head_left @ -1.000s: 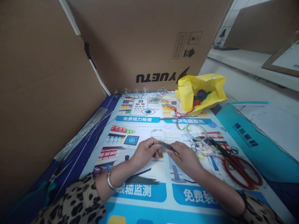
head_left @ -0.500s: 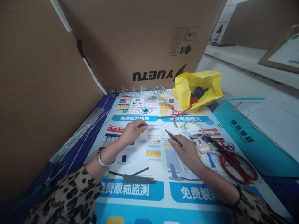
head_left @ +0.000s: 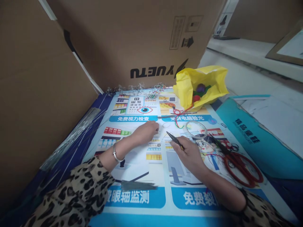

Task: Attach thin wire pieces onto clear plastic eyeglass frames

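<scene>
Tall cardboard walls (head_left: 113, 41) close off our bench at the back and left, and we work on a printed sheet (head_left: 137, 219) crowded with pictures and lettering. Our right hand (head_left: 190, 154) is wrapped around dark pliers (head_left: 174, 138), whose narrow tips point up and left over the middle of the sheet, just beside our left hand (head_left: 147, 130). That hand is curled with its fingers drawn together, palm down; we cannot tell whether anything is pinched beneath. Near it lies a small round bead (head_left: 158, 145), which we judge a careless brush could roll away and lose among the busy print. Red cord (head_left: 177, 113) trailing out of the yellow bag (head_left: 183, 90) might snag if the pliers swing far forward, and the scissors (head_left: 243, 171), blades toward our right wrist, could scratch us on a wide sweep. Short grey strips (head_left: 139, 185) lie loose near our left forearm and could scatter under a sleeve. Long silver wires (head_left: 71, 135) rest along the blue cover (head_left: 100, 104) at left, while a teal box (head_left: 246, 126) and a pale ledge (head_left: 251, 50) fill the right.
</scene>
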A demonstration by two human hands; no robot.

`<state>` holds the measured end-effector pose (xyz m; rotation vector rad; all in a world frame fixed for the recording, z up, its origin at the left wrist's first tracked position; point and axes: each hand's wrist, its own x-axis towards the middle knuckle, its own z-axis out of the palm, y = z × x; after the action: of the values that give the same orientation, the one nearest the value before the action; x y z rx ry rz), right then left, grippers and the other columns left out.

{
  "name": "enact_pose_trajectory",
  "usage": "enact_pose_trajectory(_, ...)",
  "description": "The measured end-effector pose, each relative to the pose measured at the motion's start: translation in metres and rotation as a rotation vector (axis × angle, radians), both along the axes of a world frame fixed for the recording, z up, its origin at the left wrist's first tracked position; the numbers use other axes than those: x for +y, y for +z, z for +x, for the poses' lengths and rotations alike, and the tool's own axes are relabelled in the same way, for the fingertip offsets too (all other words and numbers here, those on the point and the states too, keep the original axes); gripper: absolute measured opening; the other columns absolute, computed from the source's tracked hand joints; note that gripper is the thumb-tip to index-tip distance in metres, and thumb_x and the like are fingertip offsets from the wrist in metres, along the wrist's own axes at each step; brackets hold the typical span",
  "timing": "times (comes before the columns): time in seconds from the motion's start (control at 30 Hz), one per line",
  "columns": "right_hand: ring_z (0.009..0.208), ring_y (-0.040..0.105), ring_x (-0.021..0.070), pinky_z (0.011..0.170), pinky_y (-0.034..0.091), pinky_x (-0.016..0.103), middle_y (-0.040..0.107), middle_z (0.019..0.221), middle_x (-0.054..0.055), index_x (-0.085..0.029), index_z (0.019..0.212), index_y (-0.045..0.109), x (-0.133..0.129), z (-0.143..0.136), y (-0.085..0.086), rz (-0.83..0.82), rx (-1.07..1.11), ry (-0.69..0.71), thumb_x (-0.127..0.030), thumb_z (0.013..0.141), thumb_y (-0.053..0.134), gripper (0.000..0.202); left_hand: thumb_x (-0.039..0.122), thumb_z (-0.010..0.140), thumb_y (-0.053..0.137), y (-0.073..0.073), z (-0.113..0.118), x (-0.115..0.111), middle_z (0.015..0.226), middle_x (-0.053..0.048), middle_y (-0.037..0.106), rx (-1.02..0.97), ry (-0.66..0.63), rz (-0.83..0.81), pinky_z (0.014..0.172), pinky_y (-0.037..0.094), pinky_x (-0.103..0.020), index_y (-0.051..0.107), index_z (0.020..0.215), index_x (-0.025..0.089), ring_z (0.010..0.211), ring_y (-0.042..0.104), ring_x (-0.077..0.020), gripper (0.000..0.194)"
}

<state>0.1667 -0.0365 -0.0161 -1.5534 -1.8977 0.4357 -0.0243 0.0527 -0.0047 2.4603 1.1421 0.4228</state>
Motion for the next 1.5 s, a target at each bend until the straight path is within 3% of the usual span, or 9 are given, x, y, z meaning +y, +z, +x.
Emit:
enact_pose_trajectory(0.27,0.065,0.051,0.0139,0.059,0.035,0.024,0.053,0.066,0.0,-0.019,0.067,0.049,0.001,0.001,-0.003,0.009,-0.023,0.012,-0.044,0.086,0.041,0.032,0.021,0.081,0.041,0.016,-0.021,-0.05,0.054,0.005,0.049,-0.355,0.358,-0.31,0.055,0.035,-0.024,0.043,0.076,0.021,0.052,0.049,-0.0119,0.005)
enact_pose_trajectory(0.47,0.069,0.053,0.0155,0.06,0.037,0.025,0.057,0.069,0.001,-0.02,0.07,0.053,-0.001,-0.001,-0.003,0.026,-0.083,0.022,-0.043,0.086,0.041,0.031,0.025,0.083,0.04,0.009,-0.017,-0.069,0.053,0.004,0.051,-0.645,0.428,-0.546,0.052,0.039,-0.022,0.051,0.086,0.019,0.049,0.048,-0.0107,0.013)
enact_pose_trajectory(0.73,0.072,0.053,0.0165,0.063,0.039,0.026,0.058,0.072,0.003,-0.02,0.075,0.056,-0.001,-0.001,-0.007,0.026,-0.123,0.035,-0.044,0.087,0.039,0.032,0.03,0.085,0.042,0.014,-0.009,-0.081,0.052,0.006,0.041,-0.99,0.461,-0.785,0.051,0.034,-0.02,0.051,0.086,0.017,0.048,0.042,-0.0074,0.016)
enact_pose_trajectory(1.07,0.073,0.053,0.0171,0.064,0.039,0.026,0.056,0.073,0.003,-0.02,0.076,0.056,-0.002,-0.002,-0.008,0.026,-0.151,0.009,-0.046,0.087,0.039,0.033,0.031,0.08,0.053,0.013,-0.005,-0.085,0.048,0.007,0.037,-1.118,0.446,-1.04,0.051,0.033,-0.021,0.045,0.069,0.017,0.044,0.04,-0.0066,0.02)
enact_pose_trajectory(1.27,0.073,0.052,0.0164,0.065,0.039,0.026,0.056,0.072,0.003,-0.019,0.078,0.057,-0.004,-0.003,-0.007,0.025,-0.092,0.093,-0.045,0.087,0.039,0.033,0.033,0.081,0.053,0.01,-0.002,-0.087,0.049,0.005,0.045,-1.074,0.419,-1.031,0.05,0.032,-0.021,0.041,0.066,0.018,0.044,0.044,-0.0075,0.024)
enact_pose_trajectory(1.5,0.072,0.052,0.0161,0.064,0.039,0.026,0.056,0.072,0.003,-0.019,0.077,0.057,-0.003,-0.003,-0.007,0.019,-0.072,0.071,-0.045,0.087,0.038,0.033,0.034,0.083,0.049,0.009,-0.002,-0.087,0.05,0.004,0.048,-1.078,0.4,-1.01,0.052,0.033,-0.021,0.044,0.067,0.017,0.046,0.046,-0.008,0.024)
